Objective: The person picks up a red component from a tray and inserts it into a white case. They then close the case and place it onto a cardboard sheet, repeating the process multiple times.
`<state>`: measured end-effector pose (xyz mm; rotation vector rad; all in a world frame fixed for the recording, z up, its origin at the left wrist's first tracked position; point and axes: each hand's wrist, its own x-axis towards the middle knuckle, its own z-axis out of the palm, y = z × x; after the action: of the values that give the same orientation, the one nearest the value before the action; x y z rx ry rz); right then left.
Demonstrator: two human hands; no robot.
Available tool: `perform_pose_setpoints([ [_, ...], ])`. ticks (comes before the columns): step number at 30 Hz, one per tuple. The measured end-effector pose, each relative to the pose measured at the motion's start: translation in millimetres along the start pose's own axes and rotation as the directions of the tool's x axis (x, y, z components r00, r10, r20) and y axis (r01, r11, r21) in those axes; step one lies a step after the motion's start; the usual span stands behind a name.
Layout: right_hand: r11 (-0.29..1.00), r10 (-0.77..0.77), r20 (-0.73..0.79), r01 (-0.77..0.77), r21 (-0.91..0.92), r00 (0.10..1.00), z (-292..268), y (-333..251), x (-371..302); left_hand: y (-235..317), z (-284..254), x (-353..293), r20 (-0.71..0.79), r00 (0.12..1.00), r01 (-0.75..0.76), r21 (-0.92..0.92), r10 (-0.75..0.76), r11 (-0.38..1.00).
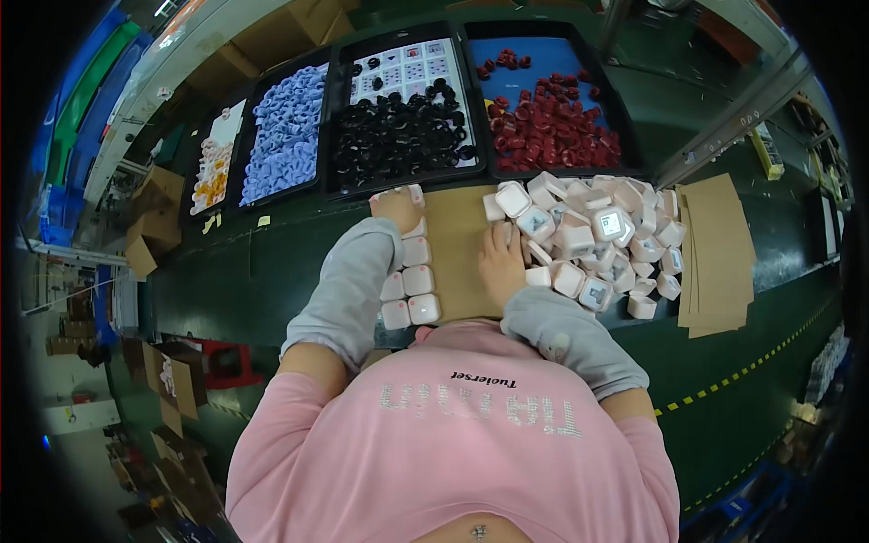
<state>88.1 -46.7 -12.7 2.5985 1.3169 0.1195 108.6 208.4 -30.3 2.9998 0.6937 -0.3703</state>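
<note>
At the far end of the double row of small pale pink square cases (419, 280), my left hand (396, 210) is closed over a case, its fingertips partly hidden. Those cases lie flat along the left side of a brown cardboard sheet (457, 235). My right hand (503, 264) rests at the sheet's right side with its fingers stretched out and a little apart. Right beside those fingers is a loose heap of similar cases (579, 237), lying at many angles, some with a grey picture or window on the face.
Beyond the cases stand black trays of small parts: dark red (557, 127), black (398, 136), light blue (282, 127), and white and orange (213, 172). Flat cardboard sheets (715, 253) are stacked at the right. A metal post (724, 131) rises at the far right.
</note>
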Motion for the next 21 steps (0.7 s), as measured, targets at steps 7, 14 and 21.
perform_pose_setpoints([
  [7,0.935,-0.011,-0.199,0.081,0.345,0.98,-21,-7,-14,18,13,-7,-0.177,0.984,-0.007,-0.033,0.001,0.999],
  [14,0.825,0.109,-0.282,0.072,0.561,0.953,-31,1,-19,32,18,-13,-0.097,0.983,0.119,-0.302,-0.154,0.946],
  [21,0.784,-0.021,-0.212,0.147,0.603,0.977,-22,8,-33,36,7,-25,-0.086,0.996,-0.037,-0.144,0.025,0.989],
])
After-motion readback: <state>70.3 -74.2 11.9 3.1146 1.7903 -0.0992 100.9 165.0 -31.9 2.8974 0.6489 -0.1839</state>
